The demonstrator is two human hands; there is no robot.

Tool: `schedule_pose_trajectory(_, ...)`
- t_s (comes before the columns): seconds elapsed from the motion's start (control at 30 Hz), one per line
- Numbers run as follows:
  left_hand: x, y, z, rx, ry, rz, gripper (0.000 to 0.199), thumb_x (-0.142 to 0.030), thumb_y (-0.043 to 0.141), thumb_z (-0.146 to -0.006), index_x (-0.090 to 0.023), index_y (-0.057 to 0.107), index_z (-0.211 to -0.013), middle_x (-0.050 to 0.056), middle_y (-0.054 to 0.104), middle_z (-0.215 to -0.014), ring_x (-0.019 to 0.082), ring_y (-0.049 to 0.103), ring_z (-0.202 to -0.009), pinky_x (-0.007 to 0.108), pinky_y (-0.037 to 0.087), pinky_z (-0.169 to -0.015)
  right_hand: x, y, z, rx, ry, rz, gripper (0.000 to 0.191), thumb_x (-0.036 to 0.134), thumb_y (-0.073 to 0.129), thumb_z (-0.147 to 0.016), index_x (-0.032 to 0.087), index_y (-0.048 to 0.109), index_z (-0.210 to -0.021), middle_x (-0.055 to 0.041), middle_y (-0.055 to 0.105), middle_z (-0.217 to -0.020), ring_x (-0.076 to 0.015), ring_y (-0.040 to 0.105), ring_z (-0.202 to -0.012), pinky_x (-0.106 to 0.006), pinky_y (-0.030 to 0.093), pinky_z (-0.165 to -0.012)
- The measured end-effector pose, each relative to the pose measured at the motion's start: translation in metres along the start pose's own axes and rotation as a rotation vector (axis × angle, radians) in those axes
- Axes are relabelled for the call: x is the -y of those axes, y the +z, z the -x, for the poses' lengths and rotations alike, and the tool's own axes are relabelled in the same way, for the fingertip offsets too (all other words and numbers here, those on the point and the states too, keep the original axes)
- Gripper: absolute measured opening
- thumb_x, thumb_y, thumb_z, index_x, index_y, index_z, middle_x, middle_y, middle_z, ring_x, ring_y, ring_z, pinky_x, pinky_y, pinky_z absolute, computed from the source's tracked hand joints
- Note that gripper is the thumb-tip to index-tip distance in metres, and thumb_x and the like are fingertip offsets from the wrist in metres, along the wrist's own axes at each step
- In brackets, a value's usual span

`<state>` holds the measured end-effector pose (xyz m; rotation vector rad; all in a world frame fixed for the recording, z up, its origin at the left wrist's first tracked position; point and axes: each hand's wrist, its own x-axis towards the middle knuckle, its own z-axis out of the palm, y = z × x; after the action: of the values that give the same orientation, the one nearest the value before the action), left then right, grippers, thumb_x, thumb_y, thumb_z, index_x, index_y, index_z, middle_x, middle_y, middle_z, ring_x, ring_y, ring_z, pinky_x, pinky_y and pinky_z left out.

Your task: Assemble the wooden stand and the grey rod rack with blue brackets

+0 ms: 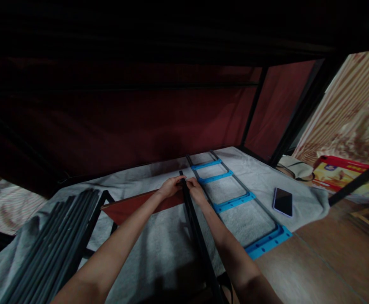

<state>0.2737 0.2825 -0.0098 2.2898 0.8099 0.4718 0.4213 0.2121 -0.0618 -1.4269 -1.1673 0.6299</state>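
A long black bar [195, 226] runs from the bottom edge up to the middle of the view, its far end between my two hands. My left hand [171, 186] is closed on the bar's left side near that end. From the right, my right hand [195, 190] grips the same bar with bent fingers. A reddish-brown board [146, 206] lies beneath my left forearm and reaches the bar. Whether a small part sits between my fingertips is too small to tell.
Blue brackets [235, 202] joined by grey rods lie right of the bar on a grey cloth [168, 232]. Farther right is a phone [283, 202]. Dark tubes [58, 240] and a black frame [92, 219] lie left. Black rails and red fabric [140, 122] enclose the back.
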Motion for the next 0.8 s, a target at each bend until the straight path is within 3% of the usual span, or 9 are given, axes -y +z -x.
schedule_pose_trajectory(0.23,-0.0001,0.0004,0.0005,-0.012,0.029,0.029,0.053,-0.011,0.057,-0.078,-0.018,0.06,-0.131,0.004,0.075,-0.096,0.018,0.069,-0.09,0.029,0.053,-0.087,0.002,0.0033,-0.0022,0.035,0.04,0.033,0.038,0.045,0.038,-0.098,0.024,0.062,-0.076,-0.0016,0.064,-0.077,-0.0184,0.061,-0.081,-0.03,0.046,-0.08)
schedule_pose_trajectory(0.43,0.0013,0.0016,-0.0006,0.0,0.008,0.033,0.054,-0.01,0.056,-0.079,-0.018,0.059,-0.133,0.004,0.075,-0.099,0.018,0.07,-0.092,0.029,0.054,-0.086,-0.0012,0.0028,-0.0014,-0.015,0.039,-0.021,0.023,0.038,0.046,-0.094,0.024,0.058,-0.081,0.0011,0.061,-0.075,-0.0167,0.058,-0.078,-0.027,0.046,-0.075)
schedule_pose_trajectory(0.57,-0.0005,0.0003,0.0001,0.008,0.018,0.009,0.053,-0.01,0.056,-0.079,-0.017,0.059,-0.132,0.003,0.075,-0.094,0.018,0.069,-0.092,0.03,0.053,-0.089,0.0036,0.0034,-0.0038,0.013,0.014,0.038,0.031,0.039,0.042,-0.096,0.023,0.06,-0.076,-0.0013,0.064,-0.08,-0.0173,0.059,-0.083,-0.029,0.045,-0.081)
schedule_pose_trajectory(0.67,-0.001,-0.0004,0.0009,0.002,0.028,0.003,0.053,-0.011,0.056,-0.08,-0.018,0.059,-0.133,0.003,0.075,-0.096,0.018,0.069,-0.093,0.03,0.052,-0.091,0.004,0.0024,-0.0025,0.046,0.029,-0.005,0.036,0.042,0.038,-0.098,0.023,0.061,-0.077,-0.0012,0.063,-0.077,-0.0175,0.059,-0.078,-0.029,0.045,-0.076)
schedule_pose_trajectory(0.8,0.002,0.0002,-0.0002,0.003,0.001,-0.003,0.057,-0.01,0.056,-0.08,-0.018,0.057,-0.136,0.004,0.075,-0.097,0.018,0.069,-0.092,0.03,0.052,-0.089,0.0025,0.0023,-0.0013,-0.018,0.042,-0.03,0.025,0.038,0.043,-0.094,0.024,0.055,-0.078,0.0021,0.058,-0.072,-0.0166,0.057,-0.074,-0.027,0.045,-0.071)
